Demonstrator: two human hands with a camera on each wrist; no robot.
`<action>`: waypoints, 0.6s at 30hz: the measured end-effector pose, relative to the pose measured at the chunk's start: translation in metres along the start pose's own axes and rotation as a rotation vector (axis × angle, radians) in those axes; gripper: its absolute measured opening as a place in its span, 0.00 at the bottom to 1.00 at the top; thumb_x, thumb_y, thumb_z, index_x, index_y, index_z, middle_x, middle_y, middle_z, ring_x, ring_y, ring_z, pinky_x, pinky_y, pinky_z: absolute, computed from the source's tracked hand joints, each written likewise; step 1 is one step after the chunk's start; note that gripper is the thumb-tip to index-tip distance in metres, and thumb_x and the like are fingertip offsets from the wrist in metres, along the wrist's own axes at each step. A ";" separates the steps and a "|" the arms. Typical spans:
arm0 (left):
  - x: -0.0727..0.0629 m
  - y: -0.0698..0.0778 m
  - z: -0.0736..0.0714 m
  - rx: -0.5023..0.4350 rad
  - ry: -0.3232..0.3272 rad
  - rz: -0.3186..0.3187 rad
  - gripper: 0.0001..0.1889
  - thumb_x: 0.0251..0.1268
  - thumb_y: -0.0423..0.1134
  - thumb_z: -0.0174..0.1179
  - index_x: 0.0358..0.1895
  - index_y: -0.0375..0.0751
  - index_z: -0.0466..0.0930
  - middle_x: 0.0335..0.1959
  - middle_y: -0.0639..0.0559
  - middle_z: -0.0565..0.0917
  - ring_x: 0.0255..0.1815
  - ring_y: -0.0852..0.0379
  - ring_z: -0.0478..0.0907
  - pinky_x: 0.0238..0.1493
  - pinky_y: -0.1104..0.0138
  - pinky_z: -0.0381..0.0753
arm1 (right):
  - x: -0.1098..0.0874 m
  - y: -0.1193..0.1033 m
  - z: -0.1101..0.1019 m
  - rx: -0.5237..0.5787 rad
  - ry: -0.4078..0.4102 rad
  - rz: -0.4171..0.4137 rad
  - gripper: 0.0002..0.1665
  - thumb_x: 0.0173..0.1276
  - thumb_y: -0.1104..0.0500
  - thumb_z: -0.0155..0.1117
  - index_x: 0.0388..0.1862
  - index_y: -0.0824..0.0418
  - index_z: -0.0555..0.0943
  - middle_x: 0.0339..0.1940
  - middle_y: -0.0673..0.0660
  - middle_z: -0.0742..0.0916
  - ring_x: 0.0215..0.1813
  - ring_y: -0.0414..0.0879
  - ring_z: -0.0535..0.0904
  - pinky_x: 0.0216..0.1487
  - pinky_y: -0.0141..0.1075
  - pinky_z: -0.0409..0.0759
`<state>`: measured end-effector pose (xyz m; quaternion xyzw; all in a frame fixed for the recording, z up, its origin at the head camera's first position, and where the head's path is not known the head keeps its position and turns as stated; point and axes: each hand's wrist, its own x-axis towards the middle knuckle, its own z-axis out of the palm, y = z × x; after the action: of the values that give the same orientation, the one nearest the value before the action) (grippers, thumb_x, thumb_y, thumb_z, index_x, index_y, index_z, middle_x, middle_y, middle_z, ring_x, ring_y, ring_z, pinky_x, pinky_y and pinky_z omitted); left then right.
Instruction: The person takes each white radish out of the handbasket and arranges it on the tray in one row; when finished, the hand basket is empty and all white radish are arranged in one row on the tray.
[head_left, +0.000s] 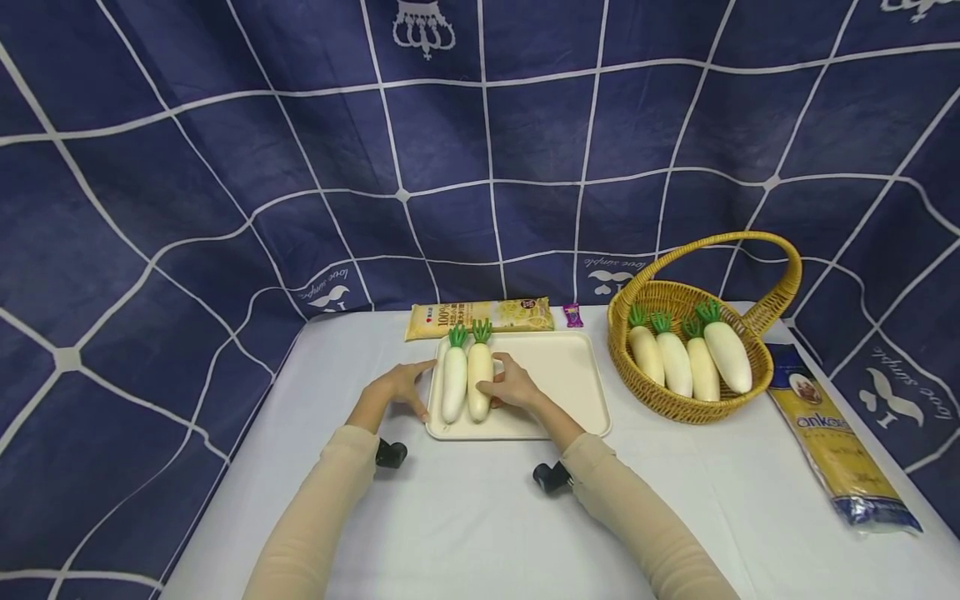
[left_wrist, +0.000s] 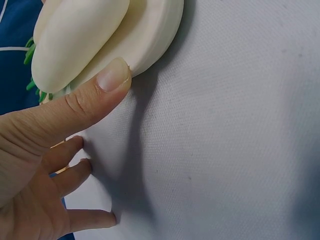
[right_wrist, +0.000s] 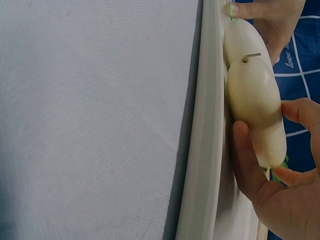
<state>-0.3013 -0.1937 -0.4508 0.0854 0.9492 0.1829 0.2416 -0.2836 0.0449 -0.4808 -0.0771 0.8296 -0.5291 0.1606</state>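
Note:
Two white radishes with green tops lie side by side at the left of a cream tray. My right hand holds the right-hand radish, thumb on one side and fingers on the other; the right wrist view shows this radish against its neighbour. The left radish lies close to the tray's left rim. At that rim is my left hand, fingers spread and holding nothing. In the left wrist view its thumb reaches the tray's edge, and the other fingertips are near the white cloth.
A wicker basket with several white radishes stands right of the tray. Behind the tray lie a yellow food packet and a small purple wrapped sweet. A long yellow-and-blue packet lies at the far right, near the blue checked curtain.

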 end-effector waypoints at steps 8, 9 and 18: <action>0.001 0.000 0.000 0.002 0.001 -0.002 0.63 0.25 0.44 0.80 0.74 0.48 0.53 0.69 0.35 0.63 0.69 0.36 0.58 0.66 0.41 0.60 | -0.002 0.000 0.000 -0.034 0.000 0.004 0.44 0.64 0.53 0.61 0.73 0.66 0.53 0.41 0.62 0.81 0.23 0.44 0.81 0.28 0.32 0.82; 0.001 0.000 0.000 -0.002 0.000 -0.005 0.63 0.25 0.44 0.80 0.74 0.48 0.53 0.69 0.35 0.63 0.70 0.36 0.58 0.66 0.41 0.60 | -0.002 0.000 0.000 -0.040 0.000 0.004 0.44 0.65 0.52 0.61 0.73 0.66 0.53 0.41 0.62 0.81 0.22 0.43 0.80 0.27 0.32 0.82; 0.000 0.001 -0.001 0.001 -0.003 -0.013 0.62 0.25 0.44 0.81 0.74 0.48 0.53 0.70 0.35 0.62 0.70 0.35 0.56 0.67 0.41 0.59 | -0.005 -0.001 -0.001 -0.094 0.012 -0.015 0.43 0.66 0.51 0.60 0.72 0.66 0.54 0.39 0.61 0.82 0.22 0.44 0.81 0.30 0.34 0.81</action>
<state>-0.3018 -0.1928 -0.4501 0.0795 0.9494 0.1806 0.2444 -0.2791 0.0469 -0.4791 -0.0875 0.8539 -0.4913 0.1477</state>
